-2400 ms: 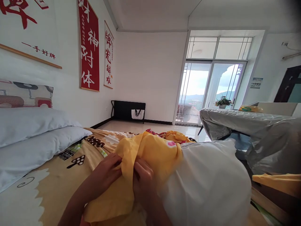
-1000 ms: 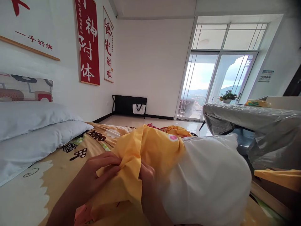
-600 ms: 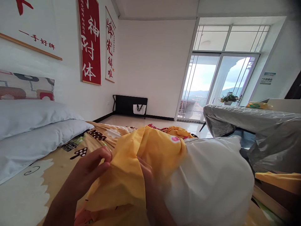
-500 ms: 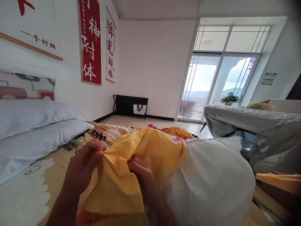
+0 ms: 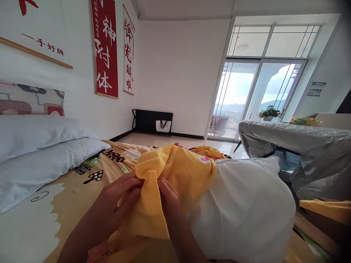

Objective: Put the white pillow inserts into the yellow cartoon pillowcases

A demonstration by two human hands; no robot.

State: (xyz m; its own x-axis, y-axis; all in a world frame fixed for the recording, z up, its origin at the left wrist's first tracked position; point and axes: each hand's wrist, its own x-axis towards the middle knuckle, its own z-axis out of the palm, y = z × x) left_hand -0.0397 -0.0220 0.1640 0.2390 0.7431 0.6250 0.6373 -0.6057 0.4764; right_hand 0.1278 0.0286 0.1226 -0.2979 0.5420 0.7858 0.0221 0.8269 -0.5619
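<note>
A yellow pillowcase with a pink spot covers one end of a white pillow, which bulges out bare on the right. My left hand pinches the cloth at the pillowcase's left part, fingers closed on a fold. Close beside it, my right hand is closed on the same cloth, its fingertips partly hidden behind a raised yellow flap. Loose yellow cloth hangs down between my forearms. Everything rests on a bed with a patterned sheet.
Two white pillows are stacked at the left by the wall. A table under a silvery plastic cover stands at the right, with a potted plant on it. A black folded frame leans against the far wall.
My left hand has moved right, closer to my right hand, drawing in the stretched cloth. The yellow fabric is now bunched between them, and the mushroom print on the sheet shows.
</note>
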